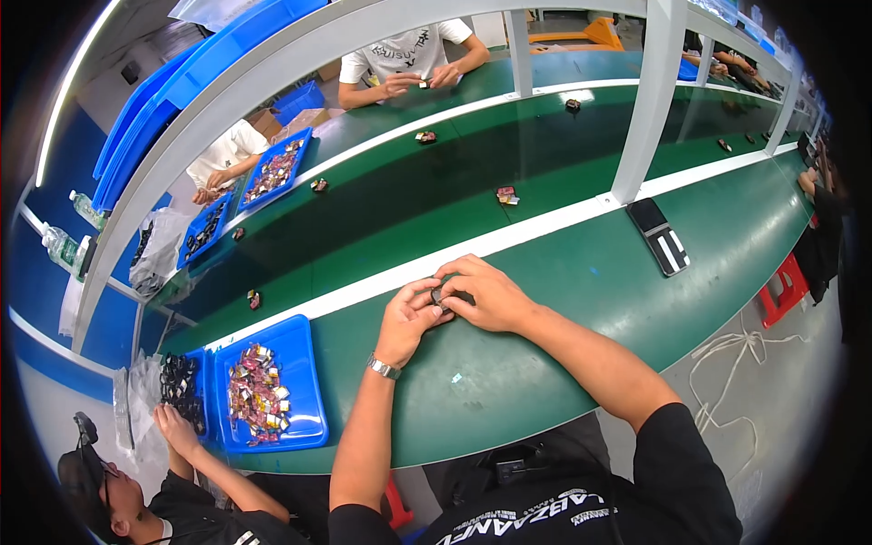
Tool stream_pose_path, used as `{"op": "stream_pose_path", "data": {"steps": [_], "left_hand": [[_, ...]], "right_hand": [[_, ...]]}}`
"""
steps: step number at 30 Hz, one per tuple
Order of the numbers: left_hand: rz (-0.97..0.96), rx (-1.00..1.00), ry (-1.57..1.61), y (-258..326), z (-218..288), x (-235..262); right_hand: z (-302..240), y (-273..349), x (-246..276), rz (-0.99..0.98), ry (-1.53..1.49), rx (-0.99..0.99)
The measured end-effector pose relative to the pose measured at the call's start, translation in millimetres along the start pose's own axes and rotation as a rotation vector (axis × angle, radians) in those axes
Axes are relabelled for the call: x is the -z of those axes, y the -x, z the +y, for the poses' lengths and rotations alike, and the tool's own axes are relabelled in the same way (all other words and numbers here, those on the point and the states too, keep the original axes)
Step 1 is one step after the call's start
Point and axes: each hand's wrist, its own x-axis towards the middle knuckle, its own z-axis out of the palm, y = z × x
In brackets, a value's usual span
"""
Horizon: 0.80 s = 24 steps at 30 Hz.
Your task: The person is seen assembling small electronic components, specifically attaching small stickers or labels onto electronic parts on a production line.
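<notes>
Your green table (509, 400) runs beside a long belt (381, 213). Your left hand (409, 316) and right hand (489, 295) pinch a small dark part (438, 295) over the table, maybe to hold it steady, though it's mostly hidden. A blue tray (314, 381) sits to your left, likely for easy reach. White letters (581, 502) show on your black shirt (663, 509).

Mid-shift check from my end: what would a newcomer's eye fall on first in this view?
Probably the bright blue tray at the left of the green worktop, heaped with small pink, white and yellow parts. Near the picture's middle, the person's left grip and right grip meet around a small dark piece. Pale uprights stand out too, the boldest right of centre.
</notes>
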Motion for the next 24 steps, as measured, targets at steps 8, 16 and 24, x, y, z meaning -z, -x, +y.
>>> {"op": "stream_pose_path", "data": {"steps": [8, 16, 24], "left_hand": [[-0.025, -0.002, -0.048, -3.4, -2.0, 1.7], [-0.02, -0.047, 0.003, -2.4, -5.1, 1.7], [-0.036, -0.056, 0.01, -0.4, -4.2, 1.4]], "right_hand": [[4.8, -0.2, 7.6, -0.092, -0.122, 0.03], [-1.2, 4.4, 0.4, 0.033, -0.09, -0.009], [-8.2, 5.2, -2.6, 0.084, -0.016, -0.001]]}}
